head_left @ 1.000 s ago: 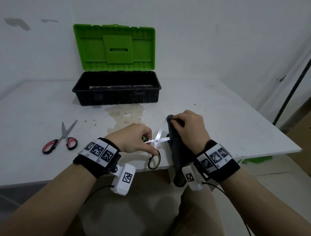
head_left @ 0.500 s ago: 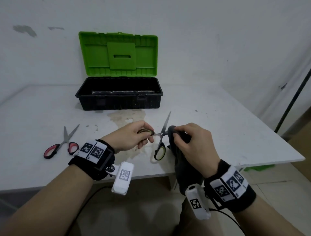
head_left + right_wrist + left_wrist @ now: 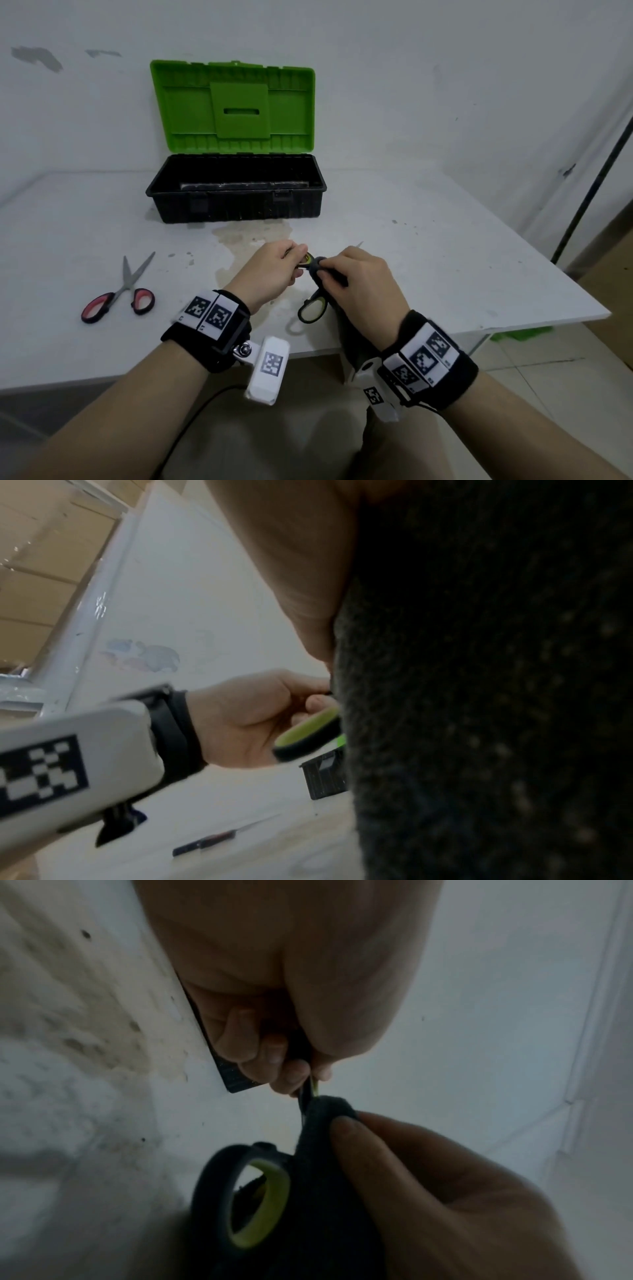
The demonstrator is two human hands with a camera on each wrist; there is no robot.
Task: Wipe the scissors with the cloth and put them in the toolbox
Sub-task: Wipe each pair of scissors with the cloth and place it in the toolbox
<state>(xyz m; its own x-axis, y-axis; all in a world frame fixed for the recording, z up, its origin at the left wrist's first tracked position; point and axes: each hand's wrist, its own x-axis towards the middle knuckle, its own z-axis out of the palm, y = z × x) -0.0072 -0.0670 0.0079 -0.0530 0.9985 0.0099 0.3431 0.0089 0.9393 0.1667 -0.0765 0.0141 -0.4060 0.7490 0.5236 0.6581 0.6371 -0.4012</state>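
Above the counter's [image 3: 445, 274] near edge, the left hand [image 3: 270, 270] pinches one handle loop of the scissors [image 3: 312, 310], fingers curled round it, while the right hand [image 3: 363, 287] squeezes the dark cloth [image 3: 325, 1150] onto the blades; toolbox [image 3: 236, 202] sits open behind, red scissors [image 3: 118, 298] lying off left

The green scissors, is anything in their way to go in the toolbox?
Nothing visible blocks them. The green scissors are held by the left hand, the right hand pinching the cloth on them. Only bare table lies before the toolbox, whose lid stands open.
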